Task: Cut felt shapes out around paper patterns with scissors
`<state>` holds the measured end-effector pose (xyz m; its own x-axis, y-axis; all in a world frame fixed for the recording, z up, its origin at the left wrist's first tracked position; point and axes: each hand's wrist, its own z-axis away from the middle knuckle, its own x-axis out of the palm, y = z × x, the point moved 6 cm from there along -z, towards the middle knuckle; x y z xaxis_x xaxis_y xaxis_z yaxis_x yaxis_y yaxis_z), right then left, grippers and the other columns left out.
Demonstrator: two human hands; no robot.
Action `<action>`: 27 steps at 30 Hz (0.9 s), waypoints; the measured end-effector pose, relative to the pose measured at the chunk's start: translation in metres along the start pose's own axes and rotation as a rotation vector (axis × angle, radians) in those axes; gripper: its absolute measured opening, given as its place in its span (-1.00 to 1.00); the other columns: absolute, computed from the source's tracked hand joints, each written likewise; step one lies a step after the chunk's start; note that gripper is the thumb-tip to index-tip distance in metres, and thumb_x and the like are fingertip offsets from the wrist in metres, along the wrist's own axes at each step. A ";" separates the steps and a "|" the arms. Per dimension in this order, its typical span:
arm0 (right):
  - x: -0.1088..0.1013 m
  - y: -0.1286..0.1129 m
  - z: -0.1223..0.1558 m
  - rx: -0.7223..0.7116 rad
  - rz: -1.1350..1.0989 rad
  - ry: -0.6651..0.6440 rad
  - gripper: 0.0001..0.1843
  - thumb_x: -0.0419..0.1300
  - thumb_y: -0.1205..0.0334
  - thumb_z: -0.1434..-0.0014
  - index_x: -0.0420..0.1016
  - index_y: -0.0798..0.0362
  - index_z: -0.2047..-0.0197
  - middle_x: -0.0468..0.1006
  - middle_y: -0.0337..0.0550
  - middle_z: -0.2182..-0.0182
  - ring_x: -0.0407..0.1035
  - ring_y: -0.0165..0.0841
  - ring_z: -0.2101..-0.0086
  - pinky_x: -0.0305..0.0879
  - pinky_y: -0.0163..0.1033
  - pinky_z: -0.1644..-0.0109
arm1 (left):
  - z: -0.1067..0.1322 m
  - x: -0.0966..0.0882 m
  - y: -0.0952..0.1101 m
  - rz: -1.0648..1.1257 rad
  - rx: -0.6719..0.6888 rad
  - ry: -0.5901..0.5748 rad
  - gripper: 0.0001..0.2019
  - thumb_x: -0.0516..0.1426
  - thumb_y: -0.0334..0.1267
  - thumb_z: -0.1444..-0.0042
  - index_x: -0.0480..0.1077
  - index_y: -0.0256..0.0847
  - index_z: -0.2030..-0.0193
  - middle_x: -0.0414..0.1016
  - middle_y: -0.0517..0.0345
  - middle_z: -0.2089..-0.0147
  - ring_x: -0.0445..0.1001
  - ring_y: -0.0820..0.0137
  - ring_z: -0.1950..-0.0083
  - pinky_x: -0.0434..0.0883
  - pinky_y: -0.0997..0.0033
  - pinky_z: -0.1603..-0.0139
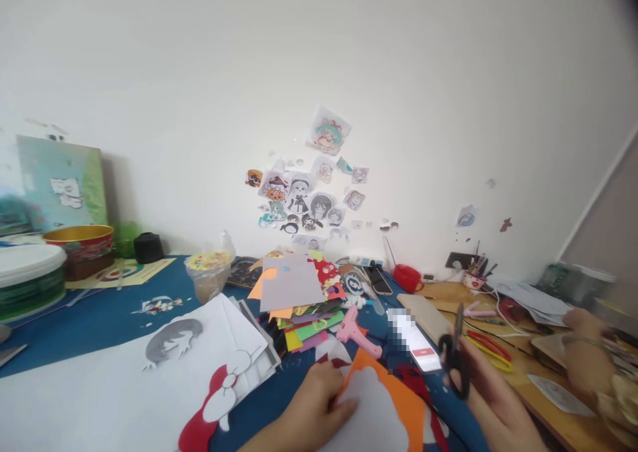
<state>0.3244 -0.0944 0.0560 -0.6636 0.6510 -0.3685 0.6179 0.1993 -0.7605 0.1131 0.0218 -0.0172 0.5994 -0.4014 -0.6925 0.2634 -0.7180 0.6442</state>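
Note:
My left hand (312, 409) is closed at the bottom centre, its thumb over a pale grey paper cutout (373, 419) with a curved edge. Beneath that cutout shows an orange sheet of paper (409, 402). A pair of black-handled scissors (457, 365) is held upright in my right hand (498, 409), its blades pointing up, apart from the paper. Left of my hands, a large white sheet (90, 385) carries a grey-haired paper figure (177, 339) and a red and white cutout (212, 399).
Behind my hands are a stack of coloured paper (294, 286), a pink glue gun (356, 332) and a lit phone (416, 342). Red-and-yellow-handled pliers (491, 349) lie to the right. Another person's hand (588, 352) is at the far right. A plastic cup (207, 279) stands left.

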 end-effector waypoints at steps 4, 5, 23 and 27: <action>0.050 -0.030 -0.022 0.025 -0.439 -0.038 -0.52 0.18 0.03 -0.11 0.27 -0.09 -0.09 0.47 -0.10 0.15 0.41 -0.34 0.28 0.42 -0.28 0.24 | 0.000 -0.007 -0.005 0.216 -0.077 0.078 -0.55 -0.02 0.14 -0.08 0.35 -0.23 0.51 0.38 0.13 0.43 0.28 0.37 0.31 0.22 0.35 0.14; 0.063 -0.039 -0.025 0.036 -0.527 -0.068 -0.53 0.18 0.04 -0.11 0.26 -0.10 -0.09 0.47 -0.14 0.20 0.39 -0.38 0.37 0.41 -0.27 0.26 | 0.000 -0.006 -0.007 0.308 -0.105 0.080 -0.54 0.00 0.15 -0.06 0.36 -0.24 0.49 0.39 0.13 0.42 0.30 0.37 0.31 0.24 0.37 0.17; 0.082 -0.102 -0.053 -0.110 -0.789 0.017 -0.60 0.24 0.01 -0.04 0.28 -0.09 0.08 0.41 -0.33 0.58 0.20 -0.45 0.61 0.20 -0.35 0.53 | 0.025 -0.060 -0.027 1.295 -0.510 0.785 -0.55 0.17 -0.05 -0.01 0.31 -0.21 -0.02 0.53 -0.07 0.06 0.53 0.18 0.14 0.47 0.24 0.18; 0.122 -0.079 -0.073 -0.110 -0.774 0.075 -0.54 0.25 0.01 0.00 0.17 -0.08 0.10 0.43 -0.36 0.55 0.27 -0.45 0.58 0.20 -0.36 0.49 | 0.029 -0.093 -0.040 1.294 -0.388 0.990 -0.56 0.18 -0.16 -0.03 0.26 -0.14 -0.07 0.43 -0.04 -0.09 0.49 0.22 0.03 0.48 0.26 0.10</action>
<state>0.2250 0.0226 0.1103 -0.8948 0.3442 0.2843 0.0322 0.6849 -0.7279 0.0250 0.0720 0.0120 0.7295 0.0213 0.6836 -0.6839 0.0110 0.7295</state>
